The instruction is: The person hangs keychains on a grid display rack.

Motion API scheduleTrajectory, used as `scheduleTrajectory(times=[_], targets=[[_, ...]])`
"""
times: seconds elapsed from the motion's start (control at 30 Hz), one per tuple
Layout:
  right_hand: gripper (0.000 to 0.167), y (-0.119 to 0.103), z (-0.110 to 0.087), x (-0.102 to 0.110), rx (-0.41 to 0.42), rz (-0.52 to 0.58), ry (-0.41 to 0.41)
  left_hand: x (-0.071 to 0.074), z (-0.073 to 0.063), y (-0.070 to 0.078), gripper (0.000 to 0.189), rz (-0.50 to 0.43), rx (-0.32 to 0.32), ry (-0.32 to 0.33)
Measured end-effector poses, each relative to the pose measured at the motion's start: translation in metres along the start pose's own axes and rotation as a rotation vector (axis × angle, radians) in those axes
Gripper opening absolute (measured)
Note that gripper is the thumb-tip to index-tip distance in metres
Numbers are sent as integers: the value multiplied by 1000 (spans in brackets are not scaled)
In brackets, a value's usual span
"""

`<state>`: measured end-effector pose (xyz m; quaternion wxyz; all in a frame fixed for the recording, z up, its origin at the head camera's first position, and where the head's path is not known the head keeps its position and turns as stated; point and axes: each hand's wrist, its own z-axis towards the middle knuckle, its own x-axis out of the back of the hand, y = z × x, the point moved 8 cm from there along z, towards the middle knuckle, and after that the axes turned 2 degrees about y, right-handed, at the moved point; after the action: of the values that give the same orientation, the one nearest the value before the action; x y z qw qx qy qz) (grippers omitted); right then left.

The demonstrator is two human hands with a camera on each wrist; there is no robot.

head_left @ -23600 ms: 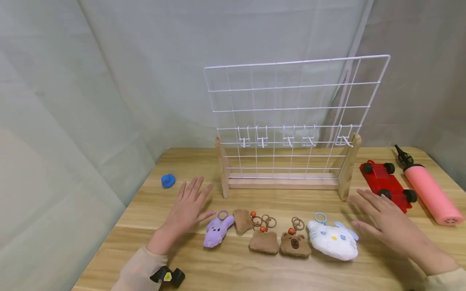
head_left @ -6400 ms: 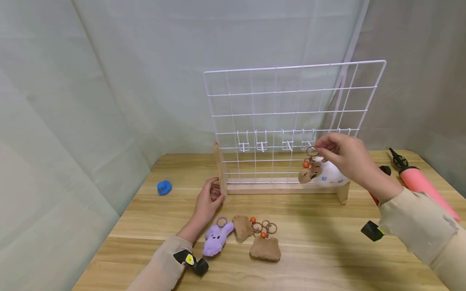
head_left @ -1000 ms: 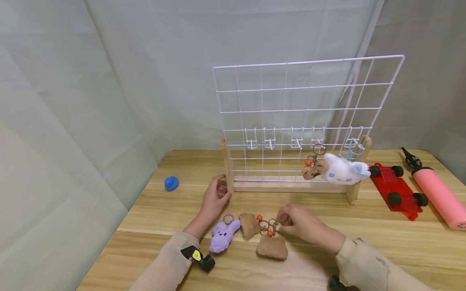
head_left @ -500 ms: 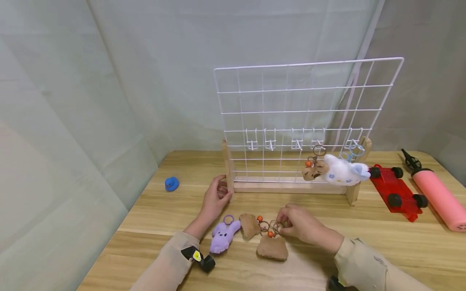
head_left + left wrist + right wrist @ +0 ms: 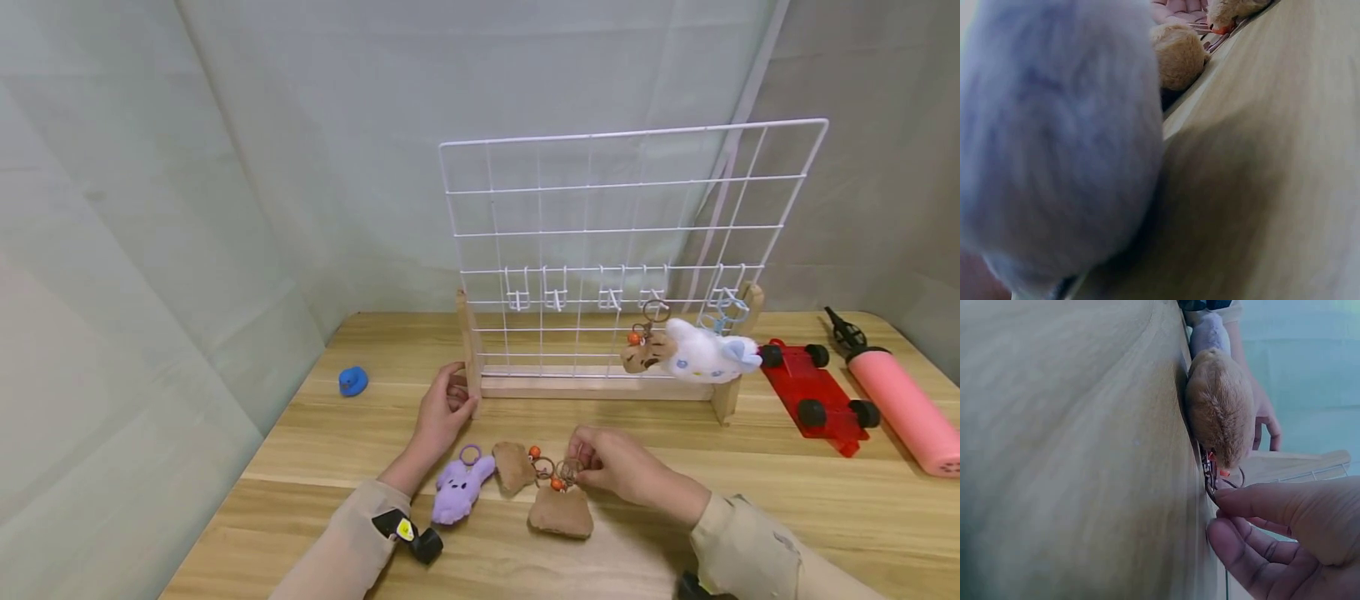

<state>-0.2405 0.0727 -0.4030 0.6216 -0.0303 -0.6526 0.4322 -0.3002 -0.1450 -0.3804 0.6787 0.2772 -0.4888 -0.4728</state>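
My left hand holds the left wooden upright of a white wire grid rack, its fingers partly behind the wood. Between thumb and fingertips, my right hand pinches the metal key ring of a brown plush keychain with an orange bead, which lies on the table. Just left of it lie a second brown plush keychain and a purple bunny keychain. A bear keychain and a white cat keychain hang from the rack's two rightmost hooks.
Three bare white hooks sit on the grid left of the hanging plushes. A red toy car lies wheels up at the right, beside a pink pump. A small blue rubber duck stands at the far left.
The bear and cat keychains have gone from the table onto hooks, and my left hand has moved to the upright. Over the last second my right fingers have shifted the key ring slightly.
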Motion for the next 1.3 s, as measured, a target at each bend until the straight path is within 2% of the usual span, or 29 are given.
scheduleTrajectory(times=[0.43, 0.57, 0.63, 0.77, 0.87, 1.07, 1.3], targets=[[9, -6, -5, 6, -28, 136, -39, 0, -1, 1, 52, 11, -13, 5], [7, -10, -6, 12, -18, 136, -26, 0, -1, 2, 52, 16, -14, 5], [7, -12, -6, 15, -8, 121, -13, -1, 1, -4, 52, 23, -5, 7], [6, -16, -7, 22, 16, 91, 10, -5, 6, -27, 54, 22, 3, 18], [5, -19, -8, 27, 22, 100, 13, -7, 8, -38, 56, 14, -10, 24], [3, -26, -10, 37, 28, 126, 11, -6, 10, -39, 55, 1, -34, 17], [3, -32, -10, 50, 48, 128, 10, -6, 8, -40, 55, 3, -10, 20]])
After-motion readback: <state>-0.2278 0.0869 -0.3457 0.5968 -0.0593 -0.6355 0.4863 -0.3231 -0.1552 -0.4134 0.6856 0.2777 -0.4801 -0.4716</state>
